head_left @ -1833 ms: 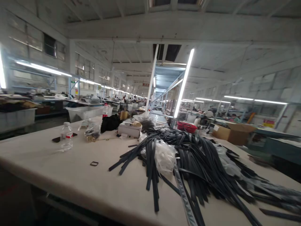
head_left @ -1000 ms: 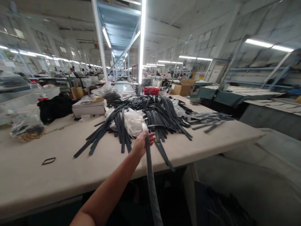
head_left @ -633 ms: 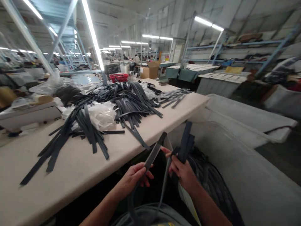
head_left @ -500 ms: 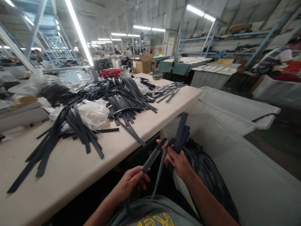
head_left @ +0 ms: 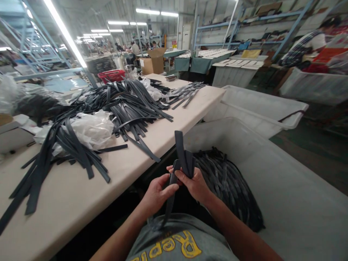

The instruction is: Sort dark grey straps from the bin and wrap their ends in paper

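In front of my body, my left hand pinches a dark strap between thumb and fingers. The strap hangs down toward my shirt, and its upper end reaches my other hand. My right hand grips several dark straps whose flat ends fan out above the thumb. Both hands are close together, just off the table's edge. On the table lies a large heap of similar dark straps, with crumpled clear plastic among them.
At my right stands a deep white bin with a bundle of dark straps inside. Another white bin is beyond it. A red basket and a cardboard box are behind the heap. A co-worker sits far right.
My left hand has moved up along the strap, closer to my right hand. The two strap ends that were apart now lie together at my right fingers. The view has shifted right.
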The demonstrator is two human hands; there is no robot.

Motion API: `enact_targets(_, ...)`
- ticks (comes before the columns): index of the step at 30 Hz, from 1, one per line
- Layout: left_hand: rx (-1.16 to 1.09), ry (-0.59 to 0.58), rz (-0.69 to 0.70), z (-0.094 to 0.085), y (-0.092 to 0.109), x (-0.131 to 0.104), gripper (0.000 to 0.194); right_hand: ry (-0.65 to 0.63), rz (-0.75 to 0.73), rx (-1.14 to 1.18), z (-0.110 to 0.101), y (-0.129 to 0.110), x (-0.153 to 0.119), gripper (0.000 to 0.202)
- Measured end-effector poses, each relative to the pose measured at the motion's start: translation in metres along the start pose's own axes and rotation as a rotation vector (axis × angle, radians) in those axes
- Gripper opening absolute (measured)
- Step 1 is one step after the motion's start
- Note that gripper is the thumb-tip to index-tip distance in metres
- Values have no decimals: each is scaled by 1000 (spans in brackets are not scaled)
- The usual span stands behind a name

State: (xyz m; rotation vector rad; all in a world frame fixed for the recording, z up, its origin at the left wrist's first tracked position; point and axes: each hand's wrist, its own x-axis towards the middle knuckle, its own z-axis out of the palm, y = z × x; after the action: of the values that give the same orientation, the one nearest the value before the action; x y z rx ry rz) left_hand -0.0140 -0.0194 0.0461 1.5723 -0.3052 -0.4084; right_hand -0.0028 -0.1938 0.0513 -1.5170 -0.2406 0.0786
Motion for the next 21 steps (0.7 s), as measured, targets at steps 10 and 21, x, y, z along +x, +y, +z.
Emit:
enact_targets(10, 124, -91, -183, 25, -42, -11, 46, 298, -30, -132, -46, -8, -13, 27)
enact_targets(21, -66, -61, -255, 21, -68, -7, 50, 1006, -106, 3, -139, -21, 24, 29)
